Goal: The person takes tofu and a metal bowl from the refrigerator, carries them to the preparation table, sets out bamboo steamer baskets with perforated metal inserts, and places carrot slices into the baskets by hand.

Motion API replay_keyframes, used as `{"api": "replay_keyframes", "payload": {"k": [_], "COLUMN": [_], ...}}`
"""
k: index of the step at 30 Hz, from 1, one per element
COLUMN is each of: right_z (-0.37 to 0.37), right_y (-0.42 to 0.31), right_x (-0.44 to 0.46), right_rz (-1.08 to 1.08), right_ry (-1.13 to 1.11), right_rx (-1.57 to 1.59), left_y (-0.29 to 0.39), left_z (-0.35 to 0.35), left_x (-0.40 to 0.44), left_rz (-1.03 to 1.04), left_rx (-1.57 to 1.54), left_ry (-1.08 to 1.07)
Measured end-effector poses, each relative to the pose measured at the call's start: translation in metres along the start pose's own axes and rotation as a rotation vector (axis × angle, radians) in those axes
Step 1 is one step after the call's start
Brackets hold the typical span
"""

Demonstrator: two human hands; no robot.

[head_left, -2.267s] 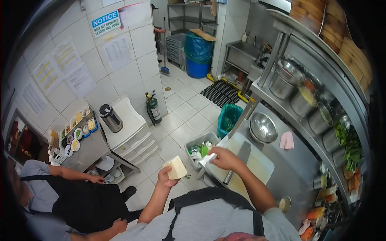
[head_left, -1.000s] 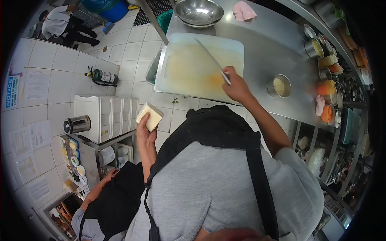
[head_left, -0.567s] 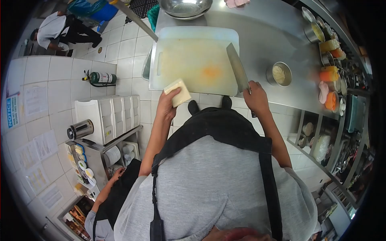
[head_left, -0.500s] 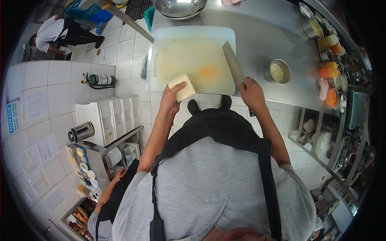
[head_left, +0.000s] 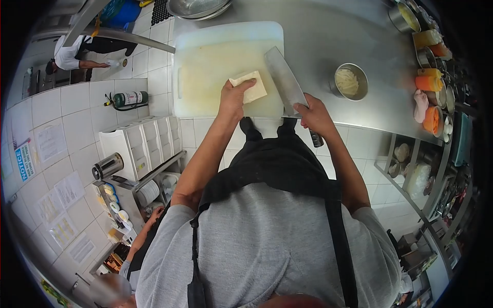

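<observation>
My left hand (head_left: 233,100) grips a pale cream block of cheese (head_left: 256,91), thumb across its top, over the near part of the white cutting board (head_left: 205,61). In my right hand (head_left: 314,115) is a broad-bladed kitchen knife (head_left: 285,74). Its dark handle end sticks out below the fist, and the blade slants up and left over the board's right side. Blade and block are apart. To the right of the knife, a round metal bowl (head_left: 365,84) stands on the steel table (head_left: 318,31), holding pale strips (head_left: 347,82).
Metal bowls (head_left: 200,9) are stacked behind the board. Containers of orange and yellow food (head_left: 429,83) line the table's right end. White drawers (head_left: 141,143) and a fire extinguisher (head_left: 129,99) are at left. One co-worker (head_left: 69,55) bends at upper left; another person's arm (head_left: 146,228) shows lower left.
My left hand has moved the block right and slightly up, closer to the knife. The knife has turned, showing more of its broad side. The whole view has shifted somewhat.
</observation>
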State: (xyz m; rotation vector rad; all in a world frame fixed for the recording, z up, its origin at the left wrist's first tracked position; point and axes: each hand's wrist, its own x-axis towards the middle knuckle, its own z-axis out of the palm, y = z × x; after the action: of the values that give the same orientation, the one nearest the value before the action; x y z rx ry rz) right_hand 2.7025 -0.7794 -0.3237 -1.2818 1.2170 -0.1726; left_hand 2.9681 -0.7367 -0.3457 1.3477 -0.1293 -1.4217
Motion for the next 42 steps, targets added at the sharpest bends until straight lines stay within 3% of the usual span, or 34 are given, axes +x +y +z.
{"api": "replay_keyframes", "payload": {"k": [4,6,7,9,16,25,26,28,32,34,36,39,41,42], "right_z": [0.001,0.002,0.003,0.009,0.025,0.042,0.045,0.048,0.047,0.044,0.039,0.031,0.029,0.027], "right_y": [-0.002,-0.004,-0.004,-0.006,-0.013,-0.02,-0.024,-0.03,-0.025,-0.021,-0.02,-0.023,-0.018,-0.019], "right_x": [-0.001,-0.002,-0.003,-0.004,-0.016,-0.016,-0.014,-0.014,-0.023,-0.032,-0.039,-0.038,-0.029,-0.025], "right_rz": [-0.033,-0.081,-0.123,-0.16,-0.363,-0.301,-0.329,-0.229,-0.307,-0.292,-0.273,-0.293,-0.326,-0.325], "right_ry": [-0.001,0.012,0.026,0.048,0.153,0.188,0.191,0.185,0.265,0.291,0.323,0.326,0.307,0.306], "right_rx": [-0.023,-0.116,-0.21,-0.313,-0.539,-0.627,-0.626,-0.668,-0.672,-0.638,-0.648,-0.701,-0.805,-0.804], "left_y": [-0.001,-0.002,0.0,0.005,0.02,-0.003,0.003,0.007,0.015,0.021,0.031,0.018,0.022,0.013], "left_z": [-0.004,-0.017,-0.031,-0.065,-0.076,-0.085,-0.095,-0.109,-0.14,-0.132,-0.111,-0.069,-0.029,-0.015], "left_x": [-0.011,-0.02,-0.023,-0.03,-0.036,-0.043,-0.048,-0.055,-0.057,-0.073,-0.093,-0.102,-0.106,-0.1], "left_rz": [0.047,0.309,0.311,0.437,0.408,0.548,0.573,0.698,0.881,0.907,0.638,0.416,0.218,0.216], "left_rx": [-0.007,0.296,0.297,0.617,0.583,0.684,0.686,1.039,1.254,1.217,1.077,0.766,0.855,0.855], "left_ry": [0.003,0.258,0.262,0.452,0.236,0.026,0.038,0.145,0.164,0.181,0.125,-0.309,-0.583,-0.583]}}
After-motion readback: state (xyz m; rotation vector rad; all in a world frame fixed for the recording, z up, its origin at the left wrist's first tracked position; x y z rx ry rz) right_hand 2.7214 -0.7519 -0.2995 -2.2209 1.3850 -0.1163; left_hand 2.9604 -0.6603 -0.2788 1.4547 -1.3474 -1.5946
